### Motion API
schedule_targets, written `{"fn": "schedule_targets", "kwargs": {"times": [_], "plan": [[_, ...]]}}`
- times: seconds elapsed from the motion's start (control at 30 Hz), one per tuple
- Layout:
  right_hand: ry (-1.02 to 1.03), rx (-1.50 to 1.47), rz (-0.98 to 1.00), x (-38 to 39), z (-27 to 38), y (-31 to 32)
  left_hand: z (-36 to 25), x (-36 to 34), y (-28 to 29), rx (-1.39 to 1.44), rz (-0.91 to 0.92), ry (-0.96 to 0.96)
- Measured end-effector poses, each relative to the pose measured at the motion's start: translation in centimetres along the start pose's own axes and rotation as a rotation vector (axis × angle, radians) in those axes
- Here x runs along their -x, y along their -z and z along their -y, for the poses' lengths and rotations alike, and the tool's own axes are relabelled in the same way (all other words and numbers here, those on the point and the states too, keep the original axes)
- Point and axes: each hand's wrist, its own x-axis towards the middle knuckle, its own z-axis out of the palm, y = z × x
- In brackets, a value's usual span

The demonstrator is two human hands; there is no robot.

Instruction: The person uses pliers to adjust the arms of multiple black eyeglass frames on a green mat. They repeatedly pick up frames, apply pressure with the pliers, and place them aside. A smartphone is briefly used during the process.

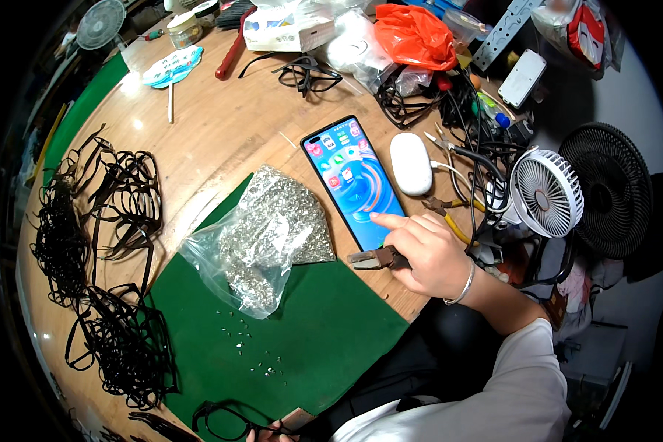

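My right hand [431, 254] reaches over the lit smartphone [350, 173], its index finger extended onto the lower part of the screen. Its other fingers hold dark-handled pliers [373, 258], whose jaws point left beside the phone's lower end. At the bottom edge, the fingertips of my left hand [269, 435] are closed on a black glasses frame [212, 407]; most of that hand is cut off. Left of the phone lies a clear plastic bag [272, 221] full of tiny silvery metal pieces. Several loose pieces [239, 343] are scattered on the green mat [331, 331].
Heaps of black glasses frames [125, 346] line the table's left side. A white rounded case [411, 163] with a cable sits right of the phone. Beyond it are cutters [449, 144], tangled cables and a small white fan [545, 193]. Bags, including a red one [415, 37], crowd the back.
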Motion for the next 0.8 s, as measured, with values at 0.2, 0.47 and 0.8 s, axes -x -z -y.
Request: {"fn": "schedule_targets", "kwargs": {"times": [0.2, 0.47, 0.8], "plan": [[0.110, 0.066, -0.045, -3.7, -1.0, 0.4, -0.3, -0.2, 0.0, 0.041, 0.007, 0.009], [0.103, 0.092, -0.078, -9.4, -2.3, -0.6, 0.7, 0.1, 0.0, 0.016, -0.020, -0.007], [0.065, 0.095, -0.008, -4.0, 0.7, 0.4, 0.1, -0.2, -0.1, 0.014, 0.007, -0.067]]}}
